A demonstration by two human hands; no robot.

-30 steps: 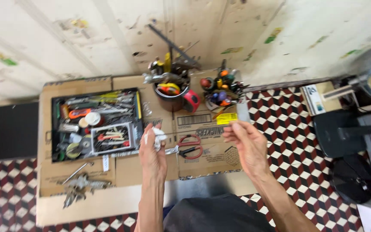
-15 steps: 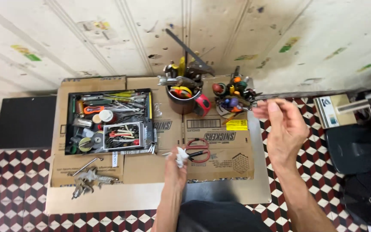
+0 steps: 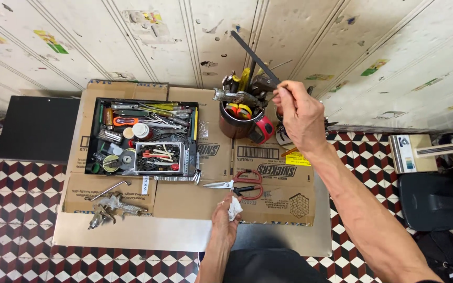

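Flat metal blade [image 3: 252, 52] pinched at its lower end by the fingers of the right hand [image 3: 297, 115], held slanting above a brown tool cup [image 3: 235, 124] at the back of the cardboard-covered table [image 3: 184, 202]. Left hand [image 3: 225, 222] — fingers closed on a crumpled white cloth [image 3: 235, 208] — rests near the front edge, just beside red-handled scissors [image 3: 239, 185]. Black tool tray [image 3: 145, 137] lies well to the left.
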